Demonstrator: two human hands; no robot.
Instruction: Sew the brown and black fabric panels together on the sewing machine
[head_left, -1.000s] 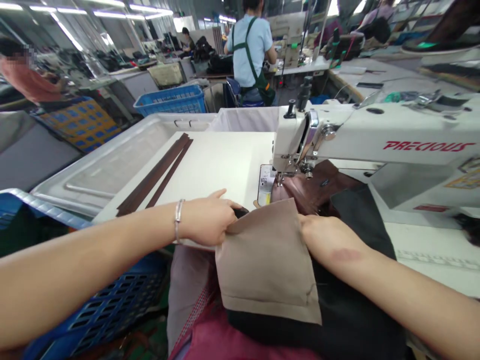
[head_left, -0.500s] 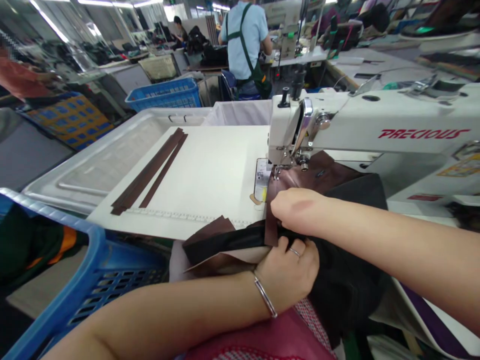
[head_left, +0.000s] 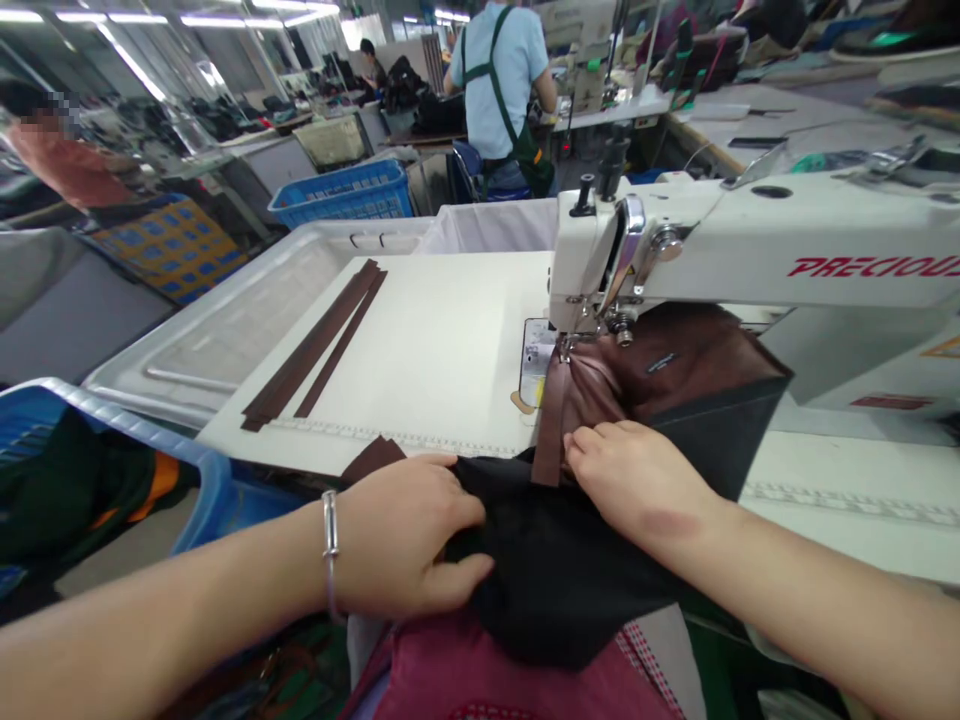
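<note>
My right hand (head_left: 637, 470) is closed on the edge of a brown leather-like piece (head_left: 600, 385), just in front of the sewing machine's needle area. A narrow brown strip (head_left: 551, 425) runs from under the presser foot (head_left: 566, 345) towards me, beside my right fingertips. The brown piece is joined to black fabric (head_left: 555, 570), which hangs over my lap. My left hand (head_left: 412, 535) grasps the left edge of this fabric, thumb in front; some fingertips are hidden. Beside that hand, a brown corner (head_left: 375, 458) sticks out.
Several brown strips (head_left: 315, 345) lie on the white table (head_left: 442, 340), above a printed ruler. The white sewing machine (head_left: 712, 245) stands at right. A blue basket (head_left: 206, 500) is at left, a clear plastic tray (head_left: 202, 340) behind it. A co-worker (head_left: 502, 85) sits further back.
My left hand has moved left along the fabric, which now spreads more openly in front of me. My right hand has drawn slightly back, and more of the brown piece shows at right.
</note>
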